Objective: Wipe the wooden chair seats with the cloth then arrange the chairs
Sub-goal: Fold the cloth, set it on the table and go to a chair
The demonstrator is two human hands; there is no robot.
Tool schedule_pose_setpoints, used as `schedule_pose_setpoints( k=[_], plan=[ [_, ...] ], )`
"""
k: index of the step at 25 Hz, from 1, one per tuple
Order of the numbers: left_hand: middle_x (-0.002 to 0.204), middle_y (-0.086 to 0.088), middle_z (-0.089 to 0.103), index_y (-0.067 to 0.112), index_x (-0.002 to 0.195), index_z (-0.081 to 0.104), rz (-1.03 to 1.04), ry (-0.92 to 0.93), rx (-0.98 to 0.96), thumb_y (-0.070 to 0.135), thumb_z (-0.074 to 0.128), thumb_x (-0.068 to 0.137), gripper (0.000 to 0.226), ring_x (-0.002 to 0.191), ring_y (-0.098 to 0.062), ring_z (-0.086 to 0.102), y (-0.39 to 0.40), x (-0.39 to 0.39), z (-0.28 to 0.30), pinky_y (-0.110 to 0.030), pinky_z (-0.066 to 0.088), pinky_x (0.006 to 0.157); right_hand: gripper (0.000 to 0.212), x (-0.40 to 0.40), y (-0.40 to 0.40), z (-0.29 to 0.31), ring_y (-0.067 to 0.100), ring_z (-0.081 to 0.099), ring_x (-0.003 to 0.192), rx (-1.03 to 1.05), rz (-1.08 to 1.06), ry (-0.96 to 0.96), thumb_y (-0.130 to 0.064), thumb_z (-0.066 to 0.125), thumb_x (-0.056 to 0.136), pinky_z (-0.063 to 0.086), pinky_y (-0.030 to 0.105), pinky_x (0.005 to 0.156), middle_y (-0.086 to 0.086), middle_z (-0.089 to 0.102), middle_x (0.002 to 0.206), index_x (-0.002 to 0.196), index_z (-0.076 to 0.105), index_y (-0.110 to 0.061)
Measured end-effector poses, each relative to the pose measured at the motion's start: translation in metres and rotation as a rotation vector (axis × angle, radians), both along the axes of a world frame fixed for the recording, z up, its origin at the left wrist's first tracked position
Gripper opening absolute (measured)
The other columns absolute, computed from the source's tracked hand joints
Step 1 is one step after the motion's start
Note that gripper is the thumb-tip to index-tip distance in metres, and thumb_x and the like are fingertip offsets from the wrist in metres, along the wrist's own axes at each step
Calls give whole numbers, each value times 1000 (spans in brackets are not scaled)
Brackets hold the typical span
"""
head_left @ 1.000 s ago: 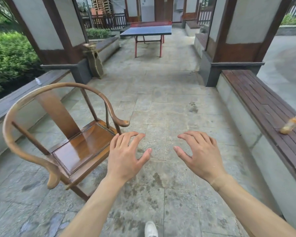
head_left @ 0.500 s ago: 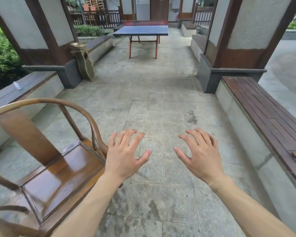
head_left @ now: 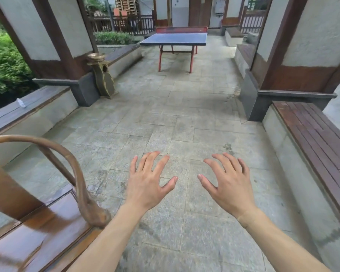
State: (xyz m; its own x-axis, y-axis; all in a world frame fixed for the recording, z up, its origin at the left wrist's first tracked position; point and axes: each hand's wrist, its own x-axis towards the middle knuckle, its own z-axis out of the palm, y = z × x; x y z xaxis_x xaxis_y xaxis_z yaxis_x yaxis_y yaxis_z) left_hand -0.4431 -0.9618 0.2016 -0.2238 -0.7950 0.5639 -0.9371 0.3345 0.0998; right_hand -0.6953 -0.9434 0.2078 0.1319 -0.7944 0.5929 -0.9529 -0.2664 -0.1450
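Observation:
A wooden chair [head_left: 47,228] with a curved horseshoe armrest fills the lower left corner; its glossy brown seat and one arm end show, the rest is cut off by the frame edge. My left hand [head_left: 147,181] hovers over the stone floor just right of the chair's arm end, fingers spread, holding nothing. My right hand [head_left: 230,185] floats beside it, also spread and empty. No cloth is in view.
A wooden-topped bench [head_left: 312,134] runs along the right. A low ledge [head_left: 28,108] with a small white object [head_left: 21,103] lines the left. A bronze stand [head_left: 103,75] stands by the left pillar. A blue table-tennis table [head_left: 175,39] stands far ahead on the stone floor.
The view has moved forward and past the chair, which slid to the lower left corner. The bottle on the right bench has left the frame. Both hands stay spread and empty.

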Motion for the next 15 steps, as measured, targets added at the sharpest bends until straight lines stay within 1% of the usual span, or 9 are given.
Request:
schedule_pose_setpoints(
  k=[3,7,12,15],
  plan=[
    [139,-3,56,26,133,59,53,7,-16,65,49,88,61,130,-27,53,-50,-20,4,-59,35,111,49,-24,-65,8,27,55,127,39,38,5,-62,43,91,38,53,106,-1,64,129,119,64,-28],
    [138,-4,56,26,134,58,129,6,0,65,50,88,60,128,-27,54,-105,-23,1,-58,37,109,49,-24,-143,9,26,56,126,82,107,-11,-62,42,91,39,53,105,-1,64,128,120,64,-28],
    [139,-4,56,26,132,60,200,18,-7,64,52,88,59,127,-28,55,-189,4,-14,-59,36,108,49,10,-253,1,25,56,125,107,211,-24,-62,43,91,39,53,106,-2,64,129,120,64,-29],
    [141,-5,55,25,133,59,245,-2,-24,64,51,89,59,130,-29,53,-253,33,-21,-59,35,110,50,40,-325,-3,25,55,127,114,261,10,-63,41,92,39,54,107,-2,63,130,122,63,-30]
  ],
)
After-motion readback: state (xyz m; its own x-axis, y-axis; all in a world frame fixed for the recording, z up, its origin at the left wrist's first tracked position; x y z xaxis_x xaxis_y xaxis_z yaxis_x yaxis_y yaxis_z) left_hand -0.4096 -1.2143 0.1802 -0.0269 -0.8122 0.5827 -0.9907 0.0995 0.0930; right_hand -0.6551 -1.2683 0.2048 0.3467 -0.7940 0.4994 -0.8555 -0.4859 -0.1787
